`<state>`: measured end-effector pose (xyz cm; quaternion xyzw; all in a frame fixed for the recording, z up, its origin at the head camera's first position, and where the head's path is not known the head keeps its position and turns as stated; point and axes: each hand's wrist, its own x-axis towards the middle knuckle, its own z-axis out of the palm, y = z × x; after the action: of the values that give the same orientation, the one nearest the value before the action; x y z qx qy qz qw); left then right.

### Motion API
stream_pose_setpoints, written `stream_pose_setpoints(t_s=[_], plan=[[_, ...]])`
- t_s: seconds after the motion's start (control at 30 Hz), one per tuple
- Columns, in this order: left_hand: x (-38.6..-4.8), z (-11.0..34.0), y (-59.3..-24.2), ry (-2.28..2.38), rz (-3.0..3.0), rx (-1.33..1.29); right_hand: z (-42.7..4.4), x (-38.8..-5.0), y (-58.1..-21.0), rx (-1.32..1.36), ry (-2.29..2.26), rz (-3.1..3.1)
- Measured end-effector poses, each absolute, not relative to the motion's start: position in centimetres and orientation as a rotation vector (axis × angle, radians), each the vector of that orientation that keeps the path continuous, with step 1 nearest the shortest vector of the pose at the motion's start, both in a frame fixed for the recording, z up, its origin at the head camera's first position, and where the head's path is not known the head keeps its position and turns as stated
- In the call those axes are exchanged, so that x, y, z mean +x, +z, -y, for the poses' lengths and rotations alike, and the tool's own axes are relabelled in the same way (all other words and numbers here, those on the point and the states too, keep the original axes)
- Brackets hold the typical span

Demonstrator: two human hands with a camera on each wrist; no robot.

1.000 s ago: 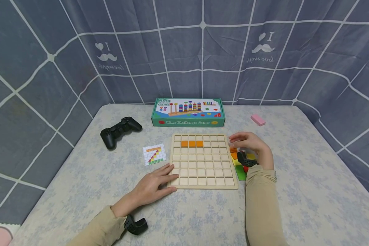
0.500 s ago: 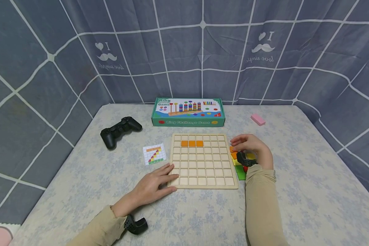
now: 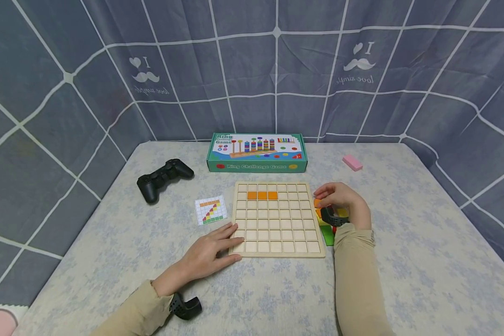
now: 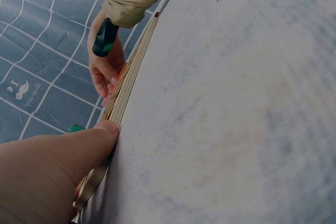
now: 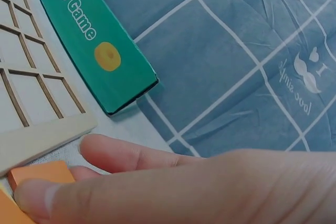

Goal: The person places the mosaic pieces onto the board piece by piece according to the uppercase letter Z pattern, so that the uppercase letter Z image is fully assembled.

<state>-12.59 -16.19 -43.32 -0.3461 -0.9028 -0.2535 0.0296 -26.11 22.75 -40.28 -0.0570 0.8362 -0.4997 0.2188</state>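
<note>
In the head view a wooden grid board [image 3: 277, 224] lies mid-table with three orange tiles [image 3: 262, 195] in its second row from the far side. My left hand [image 3: 210, 252] rests at the board's near left corner, fingers spread over the edge; its thumb [image 4: 100, 135] touches the side. At the board's right edge my right hand [image 3: 340, 198] pinches an orange square tile [image 5: 44, 174] between thumb and fingers. Beneath that hand and wrist lie loose yellow, red and green tiles [image 3: 327, 235], partly hidden. A printed pattern card [image 3: 211, 210] lies left of the board.
A green Ring Challenge Game box [image 3: 257, 153] stands behind the board. On the left is a black game controller [image 3: 165, 180]. A pink block [image 3: 352, 163] lies at the back right. Grid-patterned cloth [image 3: 252, 70] hangs behind the table.
My right hand has shifted slightly beside the board, and its thumb and fingers have closed on the orange tile. The left hand has stayed in place.
</note>
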Motion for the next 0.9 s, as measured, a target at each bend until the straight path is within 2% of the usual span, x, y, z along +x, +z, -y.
stream_pose_setpoints(t_s=[0.47, 0.9], plan=[[-12.6, 16.2, -43.5, -0.789, 2.772, -1.071, -21.8, -25.7, -38.7, -0.081, -1.331, -2.423], [-12.7, 16.3, -43.7, -0.790, 2.779, -1.068, -15.8, -26.9, -38.0, -0.392, -1.197, -2.679]])
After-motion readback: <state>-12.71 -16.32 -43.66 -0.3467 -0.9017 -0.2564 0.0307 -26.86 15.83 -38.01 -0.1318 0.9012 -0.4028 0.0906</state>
